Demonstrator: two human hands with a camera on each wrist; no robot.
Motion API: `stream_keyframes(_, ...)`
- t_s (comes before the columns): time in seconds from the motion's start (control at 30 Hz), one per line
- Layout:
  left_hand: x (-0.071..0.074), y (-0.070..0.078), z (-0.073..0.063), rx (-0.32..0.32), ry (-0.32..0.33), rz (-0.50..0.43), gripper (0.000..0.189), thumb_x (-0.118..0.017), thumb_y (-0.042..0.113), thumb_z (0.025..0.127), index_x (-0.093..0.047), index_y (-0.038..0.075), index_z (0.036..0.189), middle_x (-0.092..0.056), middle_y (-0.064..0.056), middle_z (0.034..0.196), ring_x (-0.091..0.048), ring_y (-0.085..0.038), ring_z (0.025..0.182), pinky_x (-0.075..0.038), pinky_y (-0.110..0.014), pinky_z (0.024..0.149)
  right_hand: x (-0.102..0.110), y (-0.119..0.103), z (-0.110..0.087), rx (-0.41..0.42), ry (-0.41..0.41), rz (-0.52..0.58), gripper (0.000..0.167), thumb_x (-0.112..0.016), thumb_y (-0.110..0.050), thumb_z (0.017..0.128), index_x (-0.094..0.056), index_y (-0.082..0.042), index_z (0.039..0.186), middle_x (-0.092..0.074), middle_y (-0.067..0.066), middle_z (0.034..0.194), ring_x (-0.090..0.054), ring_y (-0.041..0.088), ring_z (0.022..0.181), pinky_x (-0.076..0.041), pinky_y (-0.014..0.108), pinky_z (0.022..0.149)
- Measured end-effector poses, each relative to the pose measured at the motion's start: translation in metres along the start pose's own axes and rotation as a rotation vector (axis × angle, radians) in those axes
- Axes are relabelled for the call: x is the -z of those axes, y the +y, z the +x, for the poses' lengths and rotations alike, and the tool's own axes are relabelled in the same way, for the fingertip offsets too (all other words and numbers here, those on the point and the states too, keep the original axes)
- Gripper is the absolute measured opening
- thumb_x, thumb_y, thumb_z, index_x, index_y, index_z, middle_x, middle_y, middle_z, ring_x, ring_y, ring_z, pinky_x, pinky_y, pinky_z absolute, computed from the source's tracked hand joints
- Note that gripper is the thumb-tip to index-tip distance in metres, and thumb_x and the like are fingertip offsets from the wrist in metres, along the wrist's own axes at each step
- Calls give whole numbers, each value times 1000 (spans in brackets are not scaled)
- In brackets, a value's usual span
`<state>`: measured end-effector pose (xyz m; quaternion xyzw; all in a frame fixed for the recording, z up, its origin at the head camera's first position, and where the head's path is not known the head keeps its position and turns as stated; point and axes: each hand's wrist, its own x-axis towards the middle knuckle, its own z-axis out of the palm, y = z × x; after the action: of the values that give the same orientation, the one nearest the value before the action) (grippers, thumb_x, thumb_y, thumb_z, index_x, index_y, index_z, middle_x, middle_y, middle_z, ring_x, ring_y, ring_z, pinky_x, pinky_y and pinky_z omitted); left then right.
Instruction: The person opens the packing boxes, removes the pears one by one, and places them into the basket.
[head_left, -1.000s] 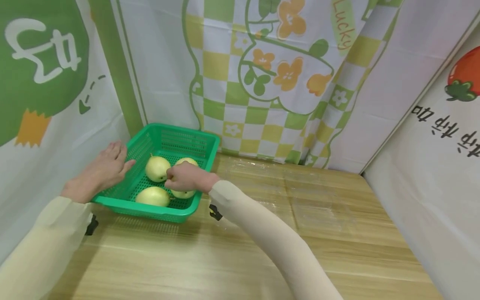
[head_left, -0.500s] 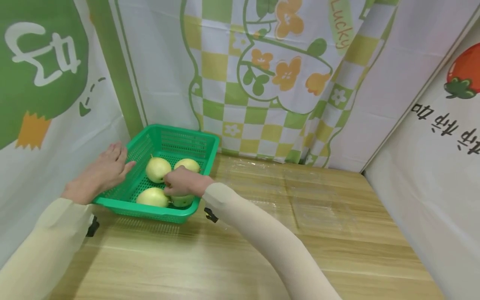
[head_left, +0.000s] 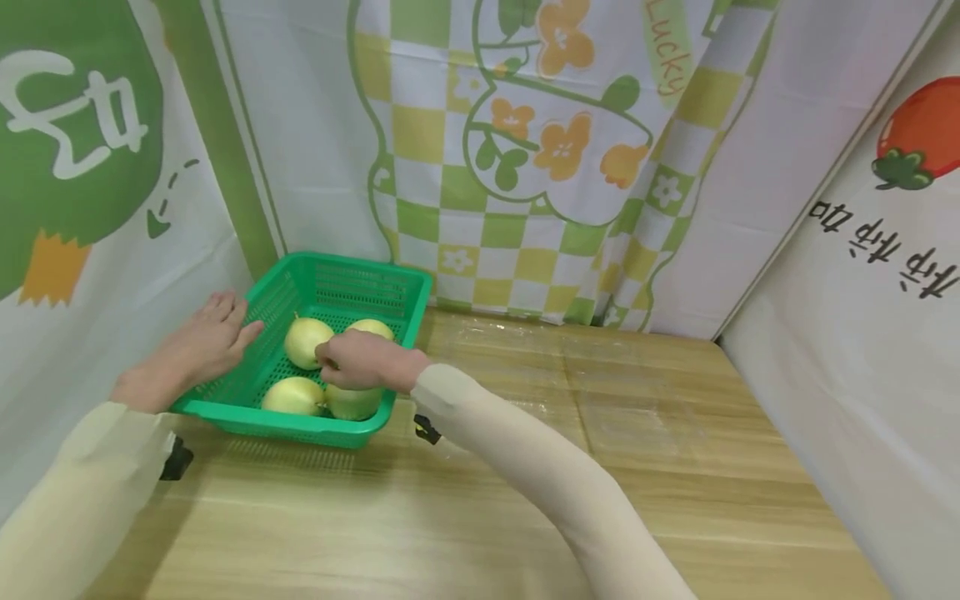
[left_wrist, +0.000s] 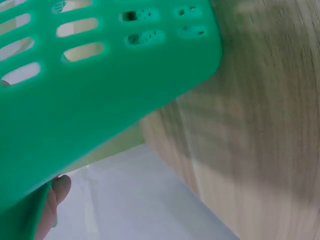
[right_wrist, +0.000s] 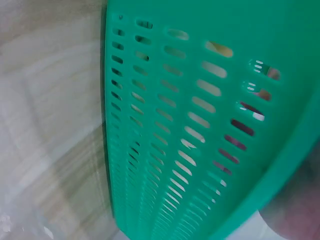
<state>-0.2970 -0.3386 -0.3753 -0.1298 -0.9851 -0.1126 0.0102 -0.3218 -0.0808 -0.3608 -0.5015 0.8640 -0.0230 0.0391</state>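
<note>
A green plastic basket (head_left: 255, 419) holds several pale yellow pears: one at back left (head_left: 305, 342), one at back right (head_left: 371, 327), one at front left (head_left: 293, 396), one at front right (head_left: 352, 403). My right hand (head_left: 358, 358) reaches over the right rim, its curled fingers over the front-right pear and hiding its top. My left hand (head_left: 201, 346) rests on the left rim, fingers fairly straight and thumb spread over the inside. A fingertip (left_wrist: 61, 188) shows beyond the rim in the left wrist view. In the right wrist view the perforated basket wall (right_wrist: 160, 115) hides most of the hand.
Clear plastic trays, one at left (head_left: 495, 342) and one at right (head_left: 630, 408), lie on the wooden table (head_left: 480, 517) right of the basket. A checked curtain (head_left: 480, 208) hangs behind, and white printed sheets (head_left: 862, 333) close off the sides.
My right hand has shifted slightly left, and the front-right pear has moved toward the front of the basket. The back-right pear shows more. My left hand stays on the rim.
</note>
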Motion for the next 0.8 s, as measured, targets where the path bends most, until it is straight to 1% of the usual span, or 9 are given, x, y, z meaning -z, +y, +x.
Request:
stream_keyframes(0.17,4,2,1,-6,1,-29,76,-19,43,108,-18,-24,144,-3,-48,150,2,-62,141,-6,-69,117,13,2,-16,29,68,-8,23,-45,-17,102,-48,-17,79,-38,-7,67,-29,4,59,-23,15,55)
stream_keyframes(0.27,8,4,0,-7,-5,-35,76,-20,44,107,-22,-23,144,-4,-49,149,1,-64,140,-6,-70,116,24,7,-31,32,97,23,25,-44,-15,101,-46,-17,77,-38,-7,67,-30,5,60,-24,16,57)
stream_keyframes(0.4,18,11,-4,-13,-28,-26,76,-21,45,107,-25,-23,143,-5,-50,148,-1,-66,138,-7,-72,115,40,20,-55,27,159,44,25,-45,-12,99,-45,-16,75,-40,-6,66,-31,6,60,-26,16,56)
stream_keyframes(0.53,31,20,-8,-31,-58,-8,76,-23,44,107,-27,-24,141,-7,-51,147,-2,-68,136,-8,-74,113,56,39,-82,-7,219,54,19,-47,-8,96,-52,-13,78,-47,-4,68,-36,7,59,-31,16,56)
stream_keyframes(0.6,38,26,-9,-35,-71,1,76,-23,45,107,-28,-23,141,-8,-51,147,-2,-68,136,-8,-74,113,62,49,-97,-35,232,65,18,-47,-7,96,-56,-12,82,-51,-3,70,-38,7,58,-34,16,56)
stream_keyframes(0.7,49,35,-10,-42,-72,1,76,-25,46,107,-28,-23,142,-9,-51,147,-1,-67,137,-7,-74,113,68,63,-119,-80,239,79,16,-47,-9,97,-60,-11,87,-55,-2,71,-41,6,57,-38,17,55)
stream_keyframes(0.8,60,41,-9,-41,-69,20,78,-26,48,107,-28,-22,142,-9,-51,147,0,-66,138,-7,-74,113,73,76,-138,-112,248,87,16,-47,-9,96,-60,-10,87,-57,0,71,-42,7,57,-40,19,56)
